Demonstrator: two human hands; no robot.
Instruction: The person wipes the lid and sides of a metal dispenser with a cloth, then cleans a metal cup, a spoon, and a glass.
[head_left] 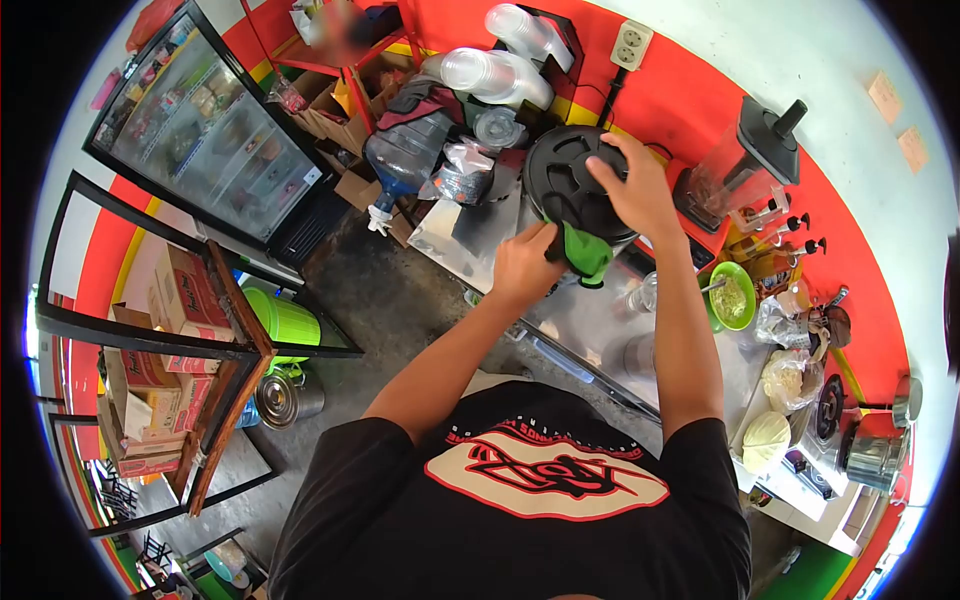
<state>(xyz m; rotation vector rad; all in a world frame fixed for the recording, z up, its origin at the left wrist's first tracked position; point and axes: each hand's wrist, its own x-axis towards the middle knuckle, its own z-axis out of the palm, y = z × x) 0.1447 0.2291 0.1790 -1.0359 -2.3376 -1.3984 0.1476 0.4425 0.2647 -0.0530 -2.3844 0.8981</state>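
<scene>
A round black lid (565, 165) with a ring of recesses sits on top of a dark appliance at the wall end of the counter. My right hand (640, 190) lies over the lid's right edge, thumb across the top and fingers curled at the rim, gripping it. At the lid's near edge, my left hand (525, 265) is closed on a green and black cloth (585, 252). The cloth bunches against the side, and part of it is hidden by the fingers. What is under the lid does not show.
The steel counter (585, 320) carries a lime-green bowl of food (733, 297), a blender (745, 160), pump bottles (775, 255) and a cabbage (766, 442). Stacked plastic cups (495, 75) and a large water bottle (408, 150) stand left of the appliance. A glass-door fridge (210, 130) is farther left.
</scene>
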